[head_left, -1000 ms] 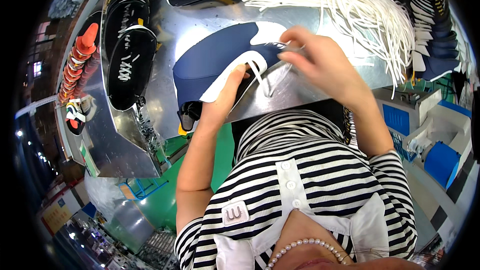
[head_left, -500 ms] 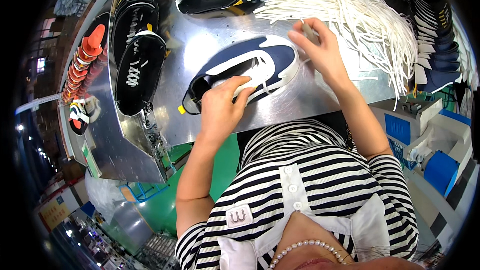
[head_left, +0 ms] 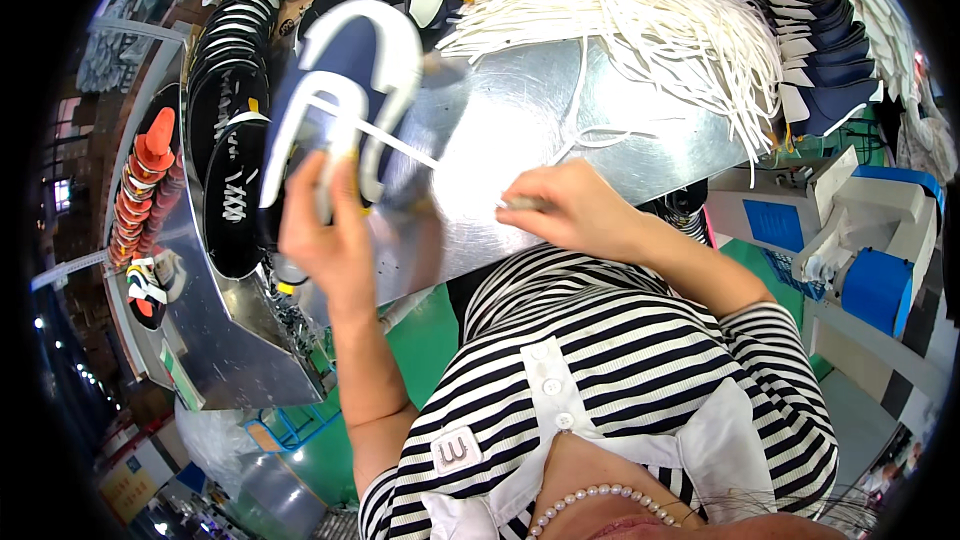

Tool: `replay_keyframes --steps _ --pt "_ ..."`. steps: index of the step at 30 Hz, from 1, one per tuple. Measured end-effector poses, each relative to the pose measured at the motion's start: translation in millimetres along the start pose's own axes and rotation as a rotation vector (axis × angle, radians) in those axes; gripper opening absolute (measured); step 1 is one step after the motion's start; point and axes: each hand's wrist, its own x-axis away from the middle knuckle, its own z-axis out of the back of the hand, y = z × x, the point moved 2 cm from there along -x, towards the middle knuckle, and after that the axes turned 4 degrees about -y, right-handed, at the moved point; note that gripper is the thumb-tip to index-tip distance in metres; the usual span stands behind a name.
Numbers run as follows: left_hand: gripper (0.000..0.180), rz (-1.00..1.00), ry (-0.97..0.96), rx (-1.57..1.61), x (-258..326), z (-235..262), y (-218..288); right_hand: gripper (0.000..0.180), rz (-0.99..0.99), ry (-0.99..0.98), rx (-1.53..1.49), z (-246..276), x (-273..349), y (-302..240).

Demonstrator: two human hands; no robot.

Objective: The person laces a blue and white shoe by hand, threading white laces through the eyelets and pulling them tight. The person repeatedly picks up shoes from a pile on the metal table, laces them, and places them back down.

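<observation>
My left hand [head_left: 330, 230] grips a navy and white shoe upper [head_left: 350, 55], holding it tilted up off the metal table. Motion smears the upper somewhat. From its eyelet area a white lace [head_left: 400, 146] sticks out to the right, towards my right hand [head_left: 580, 208]. That hand is closed around a small greyish-brown handled tool [head_left: 530, 204], whose kind I cannot make out. Behind it, a loose white lace [head_left: 580, 105] trails over the table from a big heap of white laces [head_left: 620, 0].
Stacked black-lined shoe uppers [head_left: 235, 35] line the table's left side. More uppers, navy and white [head_left: 825, 80], are stacked at the far right. Orange-red shoe pieces [head_left: 150, 170] stand in a row beyond the left edge. A pale machine with blue parts [head_left: 875, 290] stands right of me.
My left hand has lifted the shoe upper off the table, moving it left and tilting it up. My right hand has come down and closer to me, still with the tool.
</observation>
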Motion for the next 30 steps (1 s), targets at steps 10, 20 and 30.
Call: replay_keyframes --steps 10,20,30 --pt "0.021 0.091 -0.245 0.180 -16.0 0.7 22.2 0.015 0.014 -0.031 -0.165 25.6 83.6 13.7" --pt "0.025 0.000 -0.713 -0.048 13.9 -38.0 26.3 0.021 0.040 0.300 -0.366 19.9 -58.2 17.7" --pt "0.027 0.202 -0.886 -0.199 -2.5 -78.6 34.7 0.038 0.072 0.363 -0.345 15.7 -84.5 39.5"
